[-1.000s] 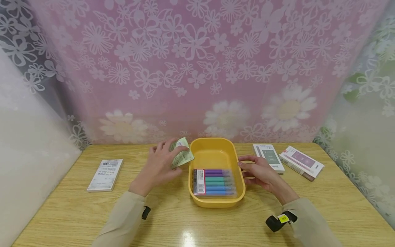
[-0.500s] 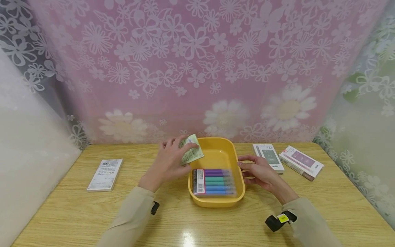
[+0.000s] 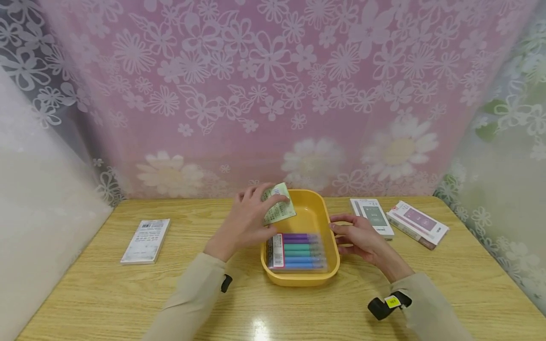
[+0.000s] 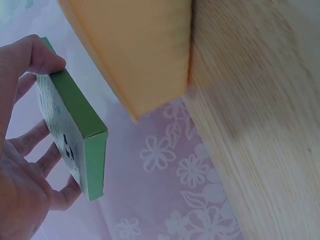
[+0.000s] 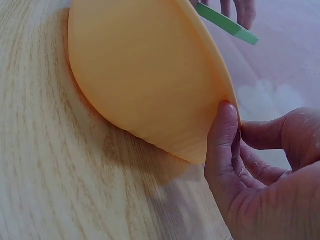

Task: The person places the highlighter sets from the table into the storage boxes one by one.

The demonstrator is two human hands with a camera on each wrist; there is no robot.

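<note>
My left hand (image 3: 247,220) grips a thin light-green box (image 3: 279,203) with small print, tilted above the far left rim of a yellow plastic bin (image 3: 300,279). The left wrist view shows the thumb on one green edge of the box (image 4: 82,110) and the fingers under the other side. My right hand (image 3: 362,239) pinches the bin's right rim; in the right wrist view its fingertips and thumb meet over the edge of the bin (image 5: 145,65). Inside the near half of the bin lies a clear pack of purple, green and blue pens (image 3: 298,251).
A white printed box (image 3: 146,241) lies at the left of the wooden table (image 3: 298,312). Right of the bin are a white box with a grey-green panel (image 3: 373,218) and a white box with a purple panel (image 3: 418,223). A floral curtain (image 3: 273,94) hangs behind.
My left hand has moved to the right with the green box, from beside the bin to over its far left part. The right hand has stayed at the rim.
</note>
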